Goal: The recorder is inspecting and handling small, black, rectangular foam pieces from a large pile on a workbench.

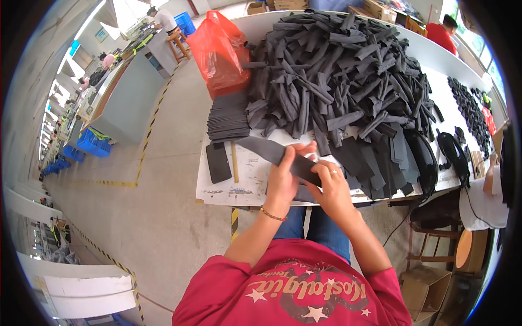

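Grey fabric strip (263,148) pinched in both hands, over the table's near edge.

From my end: left hand (284,176) has the strip clamped at mid-length, thumb on top and fingers round its far side; right hand (333,187) is closed on its near right end, thumb and fingers together on the cloth. Strip slants, free end pointing far left. I can't tell from this view whether its underside touches the white table (255,187). Left of the hands: black phone (219,163), thin yellowish stick (235,163) just beside it, neat stack of grey pieces (227,119) farther off, red plastic bag (222,51) beyond that. Big loose heap of dark strips (337,70) on the far side; flat grey pieces (375,165) overlap on the right.
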The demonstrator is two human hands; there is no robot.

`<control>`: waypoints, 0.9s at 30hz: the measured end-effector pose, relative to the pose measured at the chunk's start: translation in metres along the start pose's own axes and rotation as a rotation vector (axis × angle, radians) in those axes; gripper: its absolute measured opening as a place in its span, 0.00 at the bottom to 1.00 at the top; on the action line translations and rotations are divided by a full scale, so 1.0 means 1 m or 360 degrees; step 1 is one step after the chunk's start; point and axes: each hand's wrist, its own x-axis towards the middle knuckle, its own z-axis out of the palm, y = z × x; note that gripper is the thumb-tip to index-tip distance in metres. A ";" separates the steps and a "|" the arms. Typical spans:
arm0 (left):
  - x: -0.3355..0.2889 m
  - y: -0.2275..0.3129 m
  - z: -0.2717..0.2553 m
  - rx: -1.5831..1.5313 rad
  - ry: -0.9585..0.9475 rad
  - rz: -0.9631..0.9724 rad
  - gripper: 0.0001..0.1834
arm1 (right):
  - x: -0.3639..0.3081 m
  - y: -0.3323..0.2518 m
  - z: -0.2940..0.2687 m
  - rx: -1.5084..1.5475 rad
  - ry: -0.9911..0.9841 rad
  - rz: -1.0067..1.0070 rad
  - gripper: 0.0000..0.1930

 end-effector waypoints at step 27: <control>-0.012 -0.002 0.034 -0.0141 0.0192 0.0286 0.17 | 0.015 0.006 -0.007 0.0282 -0.0003 -0.0280 0.09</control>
